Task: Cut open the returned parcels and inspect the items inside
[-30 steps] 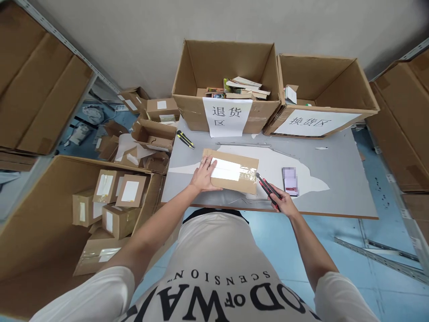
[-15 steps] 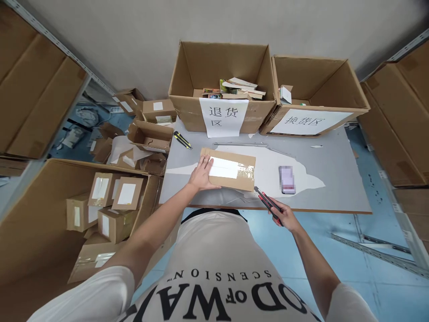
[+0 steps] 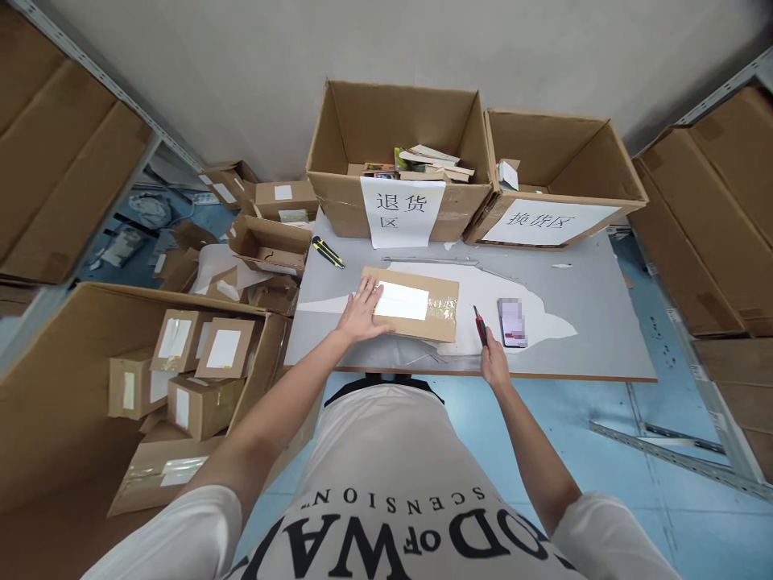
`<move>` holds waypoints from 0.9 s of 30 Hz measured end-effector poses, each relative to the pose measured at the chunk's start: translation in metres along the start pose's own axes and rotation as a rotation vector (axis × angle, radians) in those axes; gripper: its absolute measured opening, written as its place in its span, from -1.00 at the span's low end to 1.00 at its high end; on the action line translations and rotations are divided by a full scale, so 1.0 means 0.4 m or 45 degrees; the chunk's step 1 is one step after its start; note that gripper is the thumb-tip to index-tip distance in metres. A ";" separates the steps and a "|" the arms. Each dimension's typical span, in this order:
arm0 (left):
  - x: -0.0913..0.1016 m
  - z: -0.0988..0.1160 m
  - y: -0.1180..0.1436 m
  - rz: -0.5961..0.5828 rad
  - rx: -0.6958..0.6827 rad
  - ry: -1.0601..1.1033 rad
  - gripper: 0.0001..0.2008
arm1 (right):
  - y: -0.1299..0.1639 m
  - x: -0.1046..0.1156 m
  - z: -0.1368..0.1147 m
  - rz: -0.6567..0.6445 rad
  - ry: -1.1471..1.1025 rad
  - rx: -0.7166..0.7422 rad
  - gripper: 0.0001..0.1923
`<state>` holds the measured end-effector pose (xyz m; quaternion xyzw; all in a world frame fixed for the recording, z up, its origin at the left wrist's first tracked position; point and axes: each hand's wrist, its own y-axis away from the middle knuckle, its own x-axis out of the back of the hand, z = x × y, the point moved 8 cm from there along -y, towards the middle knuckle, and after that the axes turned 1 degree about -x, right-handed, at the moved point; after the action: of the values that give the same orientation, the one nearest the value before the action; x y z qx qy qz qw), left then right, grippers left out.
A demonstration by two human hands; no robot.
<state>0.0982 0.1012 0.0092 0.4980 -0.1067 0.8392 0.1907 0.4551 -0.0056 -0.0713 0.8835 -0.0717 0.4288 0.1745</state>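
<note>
A small cardboard box (image 3: 443, 316) with a white label and clear tape at its right end lies on the grey table (image 3: 573, 282). My left hand (image 3: 364, 310) rests on the left end of the box, fingers spread flat over its top and thumb toward the near edge. My right hand (image 3: 495, 362) is closed around a red and black utility knife (image 3: 481, 326), which points away from me, right of the box and apart from it. A phone (image 3: 512, 322) lies just right of the knife. Another utility knife (image 3: 328, 252), yellow and black, lies near the table's left edge.
Behind stand two big open cartons with paper signs: the left carton (image 3: 338, 201) holds books, the right carton (image 3: 609, 201) a few small items. A large carton (image 3: 36, 362) of parcels (image 3: 222, 350) is at my left. Opened boxes (image 3: 271, 250) sit beside the table.
My right hand has moved forward over the table, and its knife has turned from slanting toward the box corner to pointing away from me. My left hand stays on the box.
</note>
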 end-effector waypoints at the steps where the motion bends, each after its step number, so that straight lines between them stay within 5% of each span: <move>1: 0.002 -0.006 0.001 0.033 -0.004 0.038 -0.12 | -0.019 -0.021 -0.009 0.007 0.085 -0.011 -0.39; 5: 0.008 -0.020 0.001 0.130 -0.058 0.130 -0.39 | -0.072 -0.101 -0.026 -0.011 0.354 -0.102 -0.37; 15: 0.021 -0.022 0.001 0.069 -0.133 0.142 -0.46 | -0.088 -0.223 0.014 -0.099 0.628 -0.255 -0.32; 20: 0.034 -0.050 -0.001 0.102 -0.069 0.191 -0.35 | -0.088 -0.220 0.008 -0.123 0.650 -0.230 -0.32; 27: 0.047 -0.196 -0.072 0.202 0.418 0.646 -0.34 | -0.069 -0.137 -0.042 -0.002 0.298 -0.193 -0.35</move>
<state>0.0401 0.1604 -0.0122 0.2867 0.0425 0.9551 0.0622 0.4164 0.0251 -0.1115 0.8118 -0.0823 0.5222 0.2482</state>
